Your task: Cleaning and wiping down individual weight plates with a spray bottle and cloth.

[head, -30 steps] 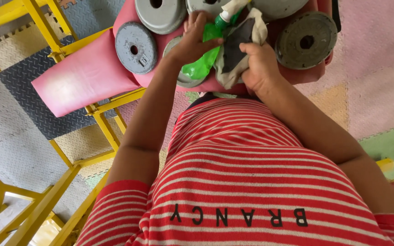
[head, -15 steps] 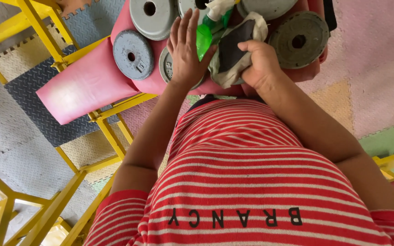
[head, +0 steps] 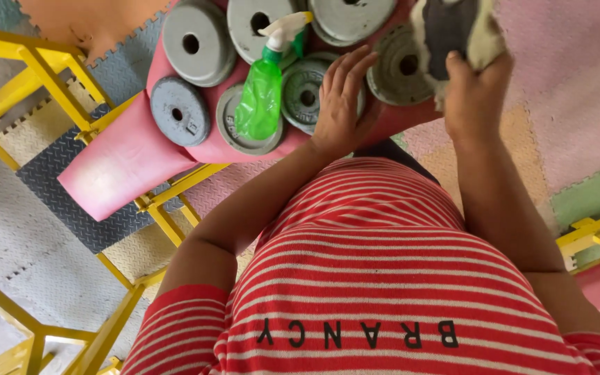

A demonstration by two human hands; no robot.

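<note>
While left hand lies flat, open, on plate, right hand grips cloth; spray bottle lies near; wiping judged unfinished.

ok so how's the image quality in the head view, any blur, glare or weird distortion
Head view: soft, even daylight with no hard shadows or glare; the striped shirt close to the lens looms large and bulges, a wide-angle effect; the cloth in the right hand is slightly soft and cut by the top edge; the green spray bottle and grey weight plates by the left hand read sharp.
</note>
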